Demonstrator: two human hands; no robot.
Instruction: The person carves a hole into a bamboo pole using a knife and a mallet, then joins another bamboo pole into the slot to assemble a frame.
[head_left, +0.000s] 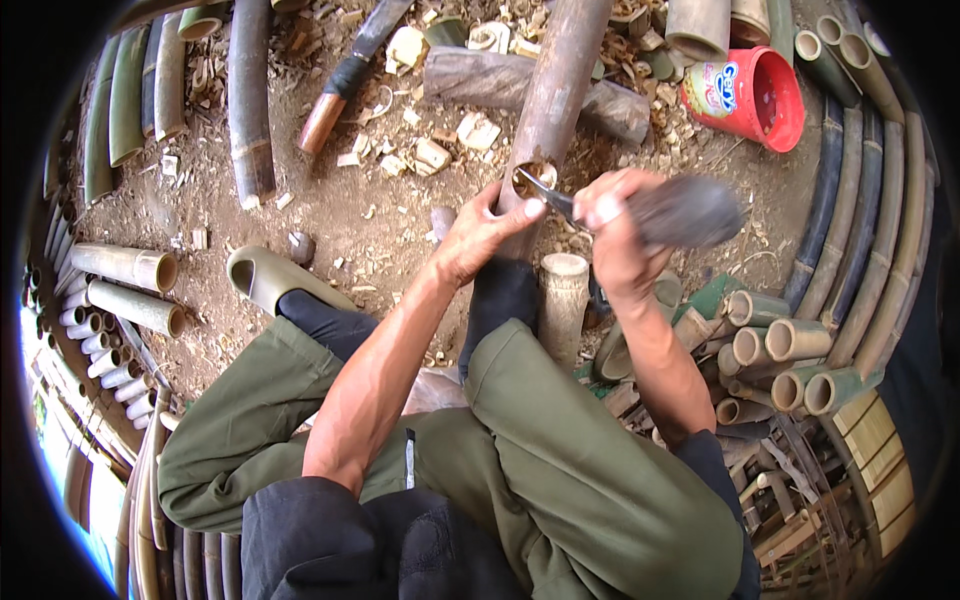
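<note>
A thick brown bamboo pole (565, 80) slants away from me, its near end close to my feet. My left hand (490, 228) is wrapped round it just beside a cut opening (533, 178), thumb laid along the rim. In my right hand (625, 235) is a carving knife, its thick dark handle (692, 212) smeared by motion. The narrow metal blade (562, 203) points left, its tip in or at the opening; how deep it goes cannot be made out. An upright pale bamboo piece (564, 300) stands beneath, between my hands.
The pole lies across a darker log (478, 78) amid wood chips. A sheathed blade with a wooden handle (322, 122) lies to the left. At right are a tipped red bucket (772, 100) and stacked bamboo tubes (798, 340). Long bamboo poles (250, 100) lie at far left.
</note>
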